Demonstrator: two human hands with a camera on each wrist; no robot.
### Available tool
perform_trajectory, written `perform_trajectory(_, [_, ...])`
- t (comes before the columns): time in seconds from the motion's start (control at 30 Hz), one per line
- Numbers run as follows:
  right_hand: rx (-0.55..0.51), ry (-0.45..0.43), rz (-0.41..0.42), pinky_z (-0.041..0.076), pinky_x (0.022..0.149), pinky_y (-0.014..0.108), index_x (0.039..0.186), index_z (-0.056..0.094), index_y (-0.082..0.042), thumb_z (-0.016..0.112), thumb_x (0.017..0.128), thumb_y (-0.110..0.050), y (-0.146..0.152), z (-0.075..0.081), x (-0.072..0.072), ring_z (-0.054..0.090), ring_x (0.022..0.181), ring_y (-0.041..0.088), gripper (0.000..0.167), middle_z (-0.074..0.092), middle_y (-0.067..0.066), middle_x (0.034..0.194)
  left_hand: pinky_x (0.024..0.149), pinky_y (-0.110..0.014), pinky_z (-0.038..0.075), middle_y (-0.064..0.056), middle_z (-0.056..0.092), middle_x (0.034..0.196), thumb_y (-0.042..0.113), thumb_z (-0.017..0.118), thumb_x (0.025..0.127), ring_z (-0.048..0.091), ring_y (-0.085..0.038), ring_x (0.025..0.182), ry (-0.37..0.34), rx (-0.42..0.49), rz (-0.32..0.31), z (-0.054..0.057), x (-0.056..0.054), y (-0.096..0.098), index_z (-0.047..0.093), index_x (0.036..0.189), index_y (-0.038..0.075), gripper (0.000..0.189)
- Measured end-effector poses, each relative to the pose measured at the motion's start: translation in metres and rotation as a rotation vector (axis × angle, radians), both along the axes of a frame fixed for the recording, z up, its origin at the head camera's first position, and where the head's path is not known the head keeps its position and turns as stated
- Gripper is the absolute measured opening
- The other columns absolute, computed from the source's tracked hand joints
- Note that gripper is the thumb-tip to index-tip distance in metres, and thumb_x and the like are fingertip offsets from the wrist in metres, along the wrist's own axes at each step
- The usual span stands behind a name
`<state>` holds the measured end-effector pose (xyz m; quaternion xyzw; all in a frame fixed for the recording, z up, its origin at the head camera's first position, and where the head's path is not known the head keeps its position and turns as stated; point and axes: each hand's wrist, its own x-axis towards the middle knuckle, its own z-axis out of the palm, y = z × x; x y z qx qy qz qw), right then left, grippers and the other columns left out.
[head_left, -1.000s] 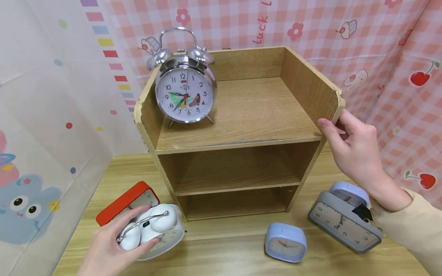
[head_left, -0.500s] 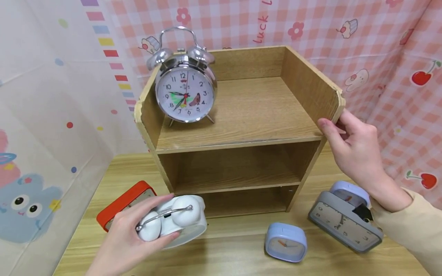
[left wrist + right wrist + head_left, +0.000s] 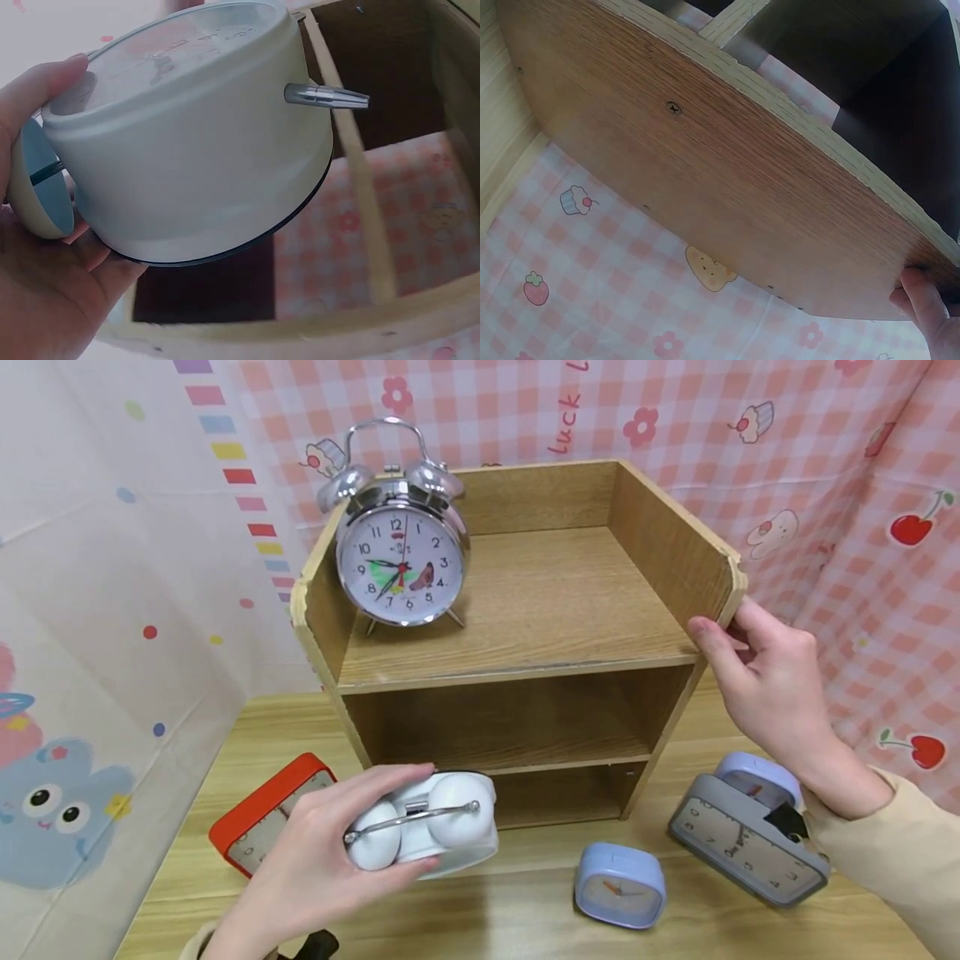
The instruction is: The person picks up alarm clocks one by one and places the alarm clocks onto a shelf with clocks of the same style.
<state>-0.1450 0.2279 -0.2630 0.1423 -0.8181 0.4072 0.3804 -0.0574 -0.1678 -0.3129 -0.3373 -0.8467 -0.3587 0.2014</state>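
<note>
My left hand (image 3: 330, 839) grips a white twin-bell alarm clock (image 3: 457, 810) between thumb and fingers, in front of the lower shelves. Its two bells and metal handle face up in the head view. In the left wrist view the white clock body (image 3: 202, 157) shows a silver foot (image 3: 326, 96) sticking out. My right hand (image 3: 780, 685) pinches the front edge of the right side panel of a wooden shelf unit (image 3: 555, 585). A silver twin-bell alarm clock (image 3: 402, 564) stands upright on the left of the top shelf.
On the wooden table (image 3: 450, 927), a red clock (image 3: 273, 810) lies left of the shelf unit. A small blue clock (image 3: 620, 885) stands at front right. Farther right a grey clock (image 3: 750, 839) leans before another blue clock (image 3: 759, 775). Printed cloth (image 3: 517, 410) hangs behind.
My left hand has carried the white alarm clock rightward, from beside the red clock to in front of the shelf unit. The right hand has stayed on the side panel.
</note>
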Motion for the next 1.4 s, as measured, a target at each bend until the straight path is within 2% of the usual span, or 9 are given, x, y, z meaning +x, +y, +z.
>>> perform_trajectory(0.17, [-0.005, 0.005, 0.002, 0.044, 0.069, -0.002, 0.112, 0.076, 0.007, 0.071, 0.099, -0.007, 0.000, 0.001, 0.001, 0.060, 0.079, -0.023, 0.019, 0.060, -0.050, 0.092, 0.082, -0.012, 0.055, 0.001, 0.077, 0.123, 0.027, 0.095, 0.077, 0.075, -0.009, 0.100, 0.042, 0.008, -0.079, 0.018, -0.005, 0.009, 0.068, 0.136, 0.017, 0.066])
perform_trajectory(0.37, [-0.004, 0.002, -0.002, 0.043, 0.067, -0.002, 0.112, 0.076, 0.006, 0.072, 0.099, -0.006, 0.000, 0.001, 0.001, 0.060, 0.078, -0.023, 0.019, 0.061, -0.050, 0.092, 0.084, -0.013, 0.057, -0.003, 0.077, 0.125, 0.023, 0.096, 0.076, 0.075, -0.012, 0.104, 0.101, 0.003, -0.124, 0.036, -0.012, 0.018, 0.068, 0.136, 0.013, 0.067])
perform_trajectory(0.6, [0.010, 0.011, -0.006, 0.041, 0.065, 0.000, 0.112, 0.077, 0.004, 0.072, 0.099, -0.008, 0.000, 0.000, 0.000, 0.058, 0.074, -0.022, 0.019, 0.060, -0.050, 0.091, 0.093, -0.015, 0.058, -0.005, 0.076, 0.128, 0.020, 0.097, 0.074, 0.075, -0.014, 0.109, 0.100, 0.010, -0.174, 0.052, -0.017, 0.030, 0.068, 0.136, 0.011, 0.069])
perform_trajectory(0.87, [0.008, 0.019, -0.008, 0.041, 0.067, 0.000, 0.112, 0.077, 0.004, 0.073, 0.099, -0.010, 0.001, 0.001, 0.000, 0.060, 0.077, -0.024, 0.020, 0.060, -0.050, 0.092, 0.098, -0.017, 0.057, -0.003, 0.075, 0.131, 0.023, 0.096, 0.074, 0.073, -0.012, 0.114, 0.107, 0.003, -0.212, 0.080, -0.025, 0.045, 0.068, 0.137, 0.009, 0.070])
perform_trajectory(1.17, [-0.008, 0.008, 0.015, 0.045, 0.071, -0.002, 0.114, 0.076, 0.004, 0.072, 0.101, -0.019, 0.001, 0.000, 0.000, 0.063, 0.084, -0.025, 0.027, 0.064, -0.045, 0.095, 0.098, -0.022, 0.058, -0.003, 0.076, 0.130, 0.025, 0.095, 0.075, 0.072, -0.009, 0.114, 0.171, -0.018, -0.211, 0.106, -0.035, 0.062, 0.068, 0.135, 0.007, 0.068])
perform_trajectory(1.3, [0.003, 0.003, 0.008, 0.045, 0.072, -0.003, 0.115, 0.076, 0.004, 0.072, 0.100, -0.016, 0.001, -0.001, 0.000, 0.062, 0.086, -0.027, 0.024, 0.061, -0.050, 0.095, 0.096, -0.024, 0.058, -0.004, 0.076, 0.130, 0.028, 0.094, 0.078, 0.072, -0.009, 0.113, 0.197, -0.014, -0.228, 0.117, -0.045, 0.069, 0.068, 0.135, 0.006, 0.067])
perform_trajectory(1.4, [0.016, 0.000, -0.003, 0.044, 0.072, -0.003, 0.114, 0.076, 0.003, 0.072, 0.100, -0.014, 0.001, -0.001, 0.000, 0.061, 0.086, -0.028, 0.023, 0.059, -0.052, 0.094, 0.094, -0.026, 0.059, 0.004, 0.075, 0.132, 0.036, 0.092, 0.080, 0.071, -0.005, 0.112, 0.210, -0.010, -0.227, 0.119, -0.061, 0.072, 0.067, 0.139, 0.013, 0.068])
